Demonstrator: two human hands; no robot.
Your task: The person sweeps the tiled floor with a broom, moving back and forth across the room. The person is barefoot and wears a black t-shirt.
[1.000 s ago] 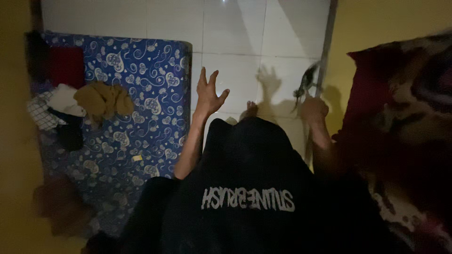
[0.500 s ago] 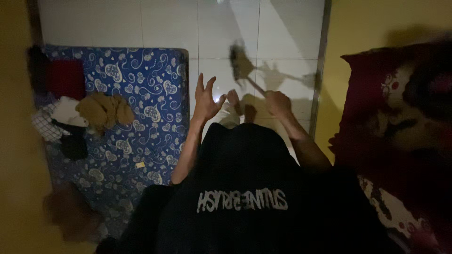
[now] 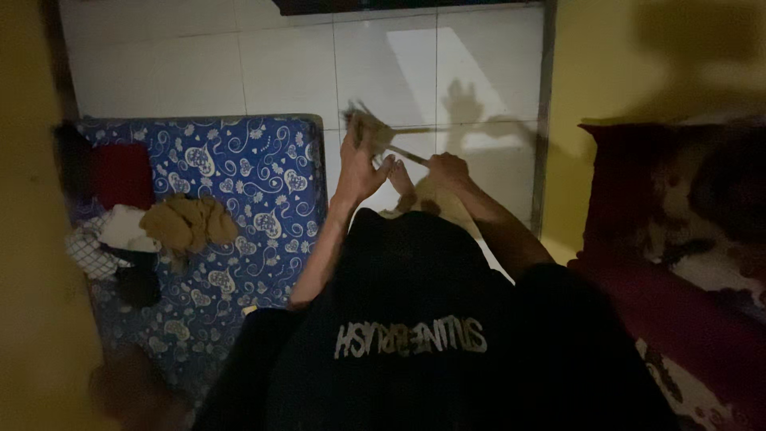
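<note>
Above the white tiled floor [image 3: 287, 72], the right hand [image 3: 448, 171] closes around a small broom's [image 3: 369, 130] thin handle, bristle head pointing left. That head lies against the left hand's [image 3: 361, 169] loosely spread fingers [image 3: 351, 144], just right of the blue patterned mattress [image 3: 239, 199].

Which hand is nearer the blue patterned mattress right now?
Left. The left hand hovers just beside the mattress edge; the right hand grips the broom handle farther away.
</note>
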